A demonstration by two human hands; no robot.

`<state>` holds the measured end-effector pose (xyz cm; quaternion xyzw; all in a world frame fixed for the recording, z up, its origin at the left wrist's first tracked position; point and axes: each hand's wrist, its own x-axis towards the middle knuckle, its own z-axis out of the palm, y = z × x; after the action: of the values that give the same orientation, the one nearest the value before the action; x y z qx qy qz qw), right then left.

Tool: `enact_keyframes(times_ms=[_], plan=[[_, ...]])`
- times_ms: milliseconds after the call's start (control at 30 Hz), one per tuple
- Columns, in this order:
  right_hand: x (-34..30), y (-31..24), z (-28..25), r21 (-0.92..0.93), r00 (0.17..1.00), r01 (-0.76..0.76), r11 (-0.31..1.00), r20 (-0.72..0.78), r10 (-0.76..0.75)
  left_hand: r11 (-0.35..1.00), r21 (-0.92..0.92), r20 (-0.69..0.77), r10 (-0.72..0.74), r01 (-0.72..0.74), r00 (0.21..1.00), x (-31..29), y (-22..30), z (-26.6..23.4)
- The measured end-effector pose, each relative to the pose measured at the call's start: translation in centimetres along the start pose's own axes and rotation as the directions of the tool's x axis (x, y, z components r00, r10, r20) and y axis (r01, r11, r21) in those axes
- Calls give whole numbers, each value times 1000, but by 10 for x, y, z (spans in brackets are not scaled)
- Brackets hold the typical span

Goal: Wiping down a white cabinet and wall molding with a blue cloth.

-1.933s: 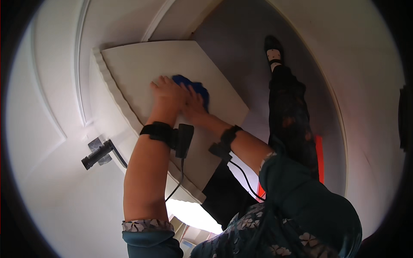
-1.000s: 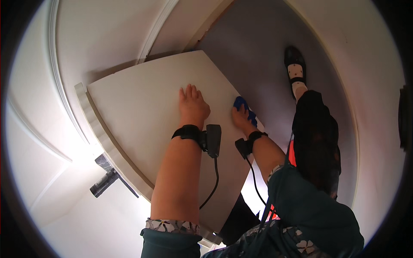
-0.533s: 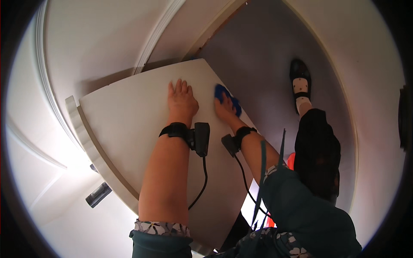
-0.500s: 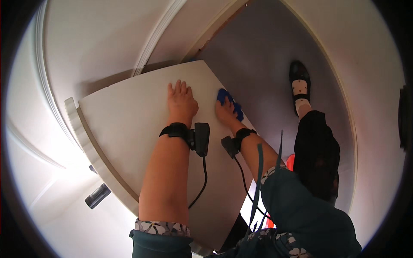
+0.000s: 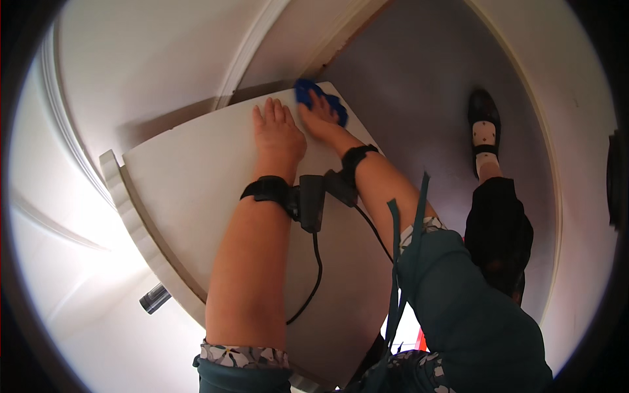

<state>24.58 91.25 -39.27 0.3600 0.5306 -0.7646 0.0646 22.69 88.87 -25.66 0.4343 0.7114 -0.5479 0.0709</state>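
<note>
On a flat white bench [image 5: 196,164], a flattened left hand [image 5: 279,134] held nothing while a right hand [image 5: 320,116], fingers spread, pressed crumpled blue cloth [image 5: 304,88] at the far corner, where overreaching might drop it.

I can see the wearer's dark teal left sleeve [image 5: 242,380] and right sleeve [image 5: 458,295], ending in a flower-printed left cuff [image 5: 242,355] and right cuff [image 5: 430,227], pale petals on a greyish ground. Both the left hand [image 5: 278,135] and right hand [image 5: 317,120] are bare. A black left wrist strap [image 5: 265,188] and right wrist strap [image 5: 357,157] carry a boxy black left module [image 5: 312,203] and right module [image 5: 341,188], each with a thin black cable [image 5: 320,275]. I also make out teal fabric ties [image 5: 419,211], a black trouser leg [image 5: 498,229], a black strapped shoe [image 5: 483,105] and a pale sock [image 5: 484,133] (dotted, I notice).
</note>
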Motion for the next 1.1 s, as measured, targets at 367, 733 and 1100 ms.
enact_keyframes(times_ms=[367, 733, 1100], plan=[[-26, -46, 10, -31, 960, 277, 960, 56, -275, 986, -84, -9, -146, 145, 989, -7, -44, -24], [-91, -8, 16, -87, 997, -75, 993, -31, 72, 969, -36, 32, -241, 242, 970, -51, -71, -48], [-197, -16, 36, -229, 925, 362, 904, -32, -379, 911, -186, 237, -321, 367, 917, -83, -70, -98]])
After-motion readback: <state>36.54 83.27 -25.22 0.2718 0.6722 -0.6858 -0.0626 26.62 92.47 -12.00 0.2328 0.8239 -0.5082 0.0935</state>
